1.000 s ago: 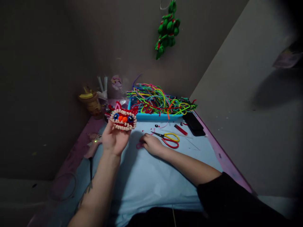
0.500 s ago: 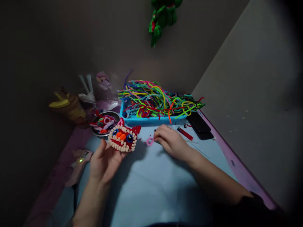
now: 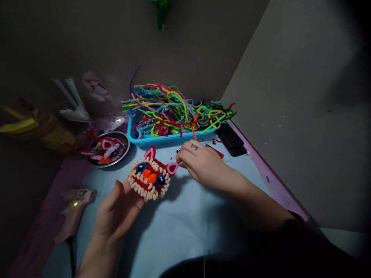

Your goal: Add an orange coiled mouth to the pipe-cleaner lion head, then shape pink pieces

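Observation:
A red animal head made of fuzzy pipe cleaners (image 3: 149, 175) rests on the fingers of my left hand (image 3: 118, 210), thumb raised beside it. It has a cream twisted border, blue-ringed eyes, orange ovals in the middle and an ear with a pink lining at upper left. My right hand (image 3: 203, 162) pinches the tip of a pink pipe-cleaner loop (image 3: 172, 168). That loop lies over the head's right ear; whether it is fixed there I cannot tell.
Behind my hands, a blue tray (image 3: 174, 139) overflows with colourful pipe cleaners (image 3: 176, 104). A metal bowl (image 3: 124, 152) of pipe-cleaner pieces stands left, above a pink glue gun (image 3: 75, 214) with a green light. At right lie a black phone (image 3: 232, 141) and a red object (image 3: 216, 150).
My right hand has brought the pink loop onto the head's right ear. The head is turned more upright toward me. The whole view has shifted, so the table things sit further left.

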A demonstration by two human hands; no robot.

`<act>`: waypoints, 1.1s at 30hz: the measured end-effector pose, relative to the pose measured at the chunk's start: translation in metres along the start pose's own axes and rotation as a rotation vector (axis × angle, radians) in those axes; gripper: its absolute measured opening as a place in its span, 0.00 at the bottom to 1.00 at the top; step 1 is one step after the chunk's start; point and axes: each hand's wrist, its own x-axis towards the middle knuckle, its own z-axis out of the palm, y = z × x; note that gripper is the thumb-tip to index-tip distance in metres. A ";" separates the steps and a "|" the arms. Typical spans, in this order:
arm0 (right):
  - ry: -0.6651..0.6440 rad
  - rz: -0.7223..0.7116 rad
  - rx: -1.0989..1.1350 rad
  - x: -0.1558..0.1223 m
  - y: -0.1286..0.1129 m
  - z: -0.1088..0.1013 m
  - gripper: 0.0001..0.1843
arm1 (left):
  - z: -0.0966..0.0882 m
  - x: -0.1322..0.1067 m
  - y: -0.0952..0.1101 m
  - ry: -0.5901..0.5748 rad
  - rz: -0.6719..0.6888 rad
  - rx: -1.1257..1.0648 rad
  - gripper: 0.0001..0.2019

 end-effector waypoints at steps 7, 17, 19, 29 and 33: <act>-0.015 -0.044 -0.004 0.001 -0.001 -0.002 0.11 | 0.007 0.001 0.000 -0.015 -0.009 0.005 0.20; -0.037 -0.022 0.045 0.001 -0.004 -0.003 0.11 | 0.002 -0.001 -0.001 0.041 -0.008 0.020 0.27; -0.010 -0.014 0.136 0.001 -0.002 -0.003 0.11 | 0.003 -0.001 0.000 0.018 -0.001 -0.004 0.26; 0.133 0.453 0.735 0.005 0.002 -0.016 0.06 | -0.007 -0.003 -0.001 0.009 0.083 -0.020 0.28; -0.020 0.599 1.062 0.010 0.000 -0.004 0.08 | -0.009 -0.006 -0.002 0.063 0.075 0.014 0.28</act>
